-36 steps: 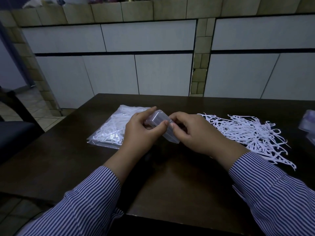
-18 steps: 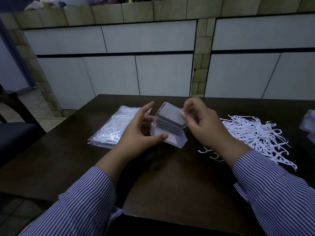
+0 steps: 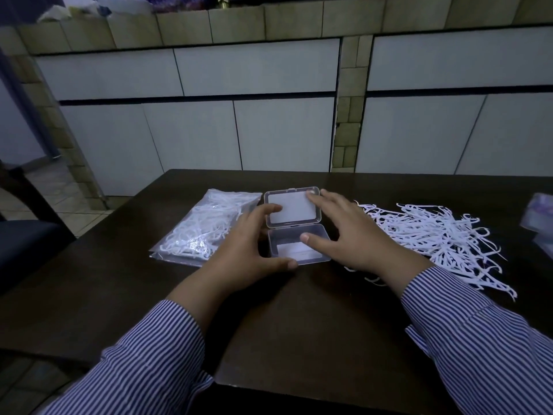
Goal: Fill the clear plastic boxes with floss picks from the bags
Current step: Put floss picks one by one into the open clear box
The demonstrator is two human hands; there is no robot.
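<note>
A clear plastic box (image 3: 294, 245) lies open on the dark table (image 3: 299, 324), its hinged lid folded flat toward the far side. No picks are inside it. My left hand (image 3: 248, 247) lies against the box's left side, index finger on the lid's edge and thumb along the front wall. My right hand (image 3: 350, 235) spreads over the right side, fingertips on the lid's far corner and thumb over the tray. A sealed bag of white floss picks (image 3: 203, 229) lies left of the box. A loose heap of floss picks (image 3: 437, 235) spreads to the right.
More clear packaging (image 3: 538, 217) sits at the table's far right edge. A dark chair (image 3: 24, 244) stands left of the table. White cabinet fronts (image 3: 269, 130) and tiled posts rise behind the far edge.
The box, held shut between both hands a second ago, was opened in the air and now lies flat on the table with its lid folded back. Both hands have spread over it.
</note>
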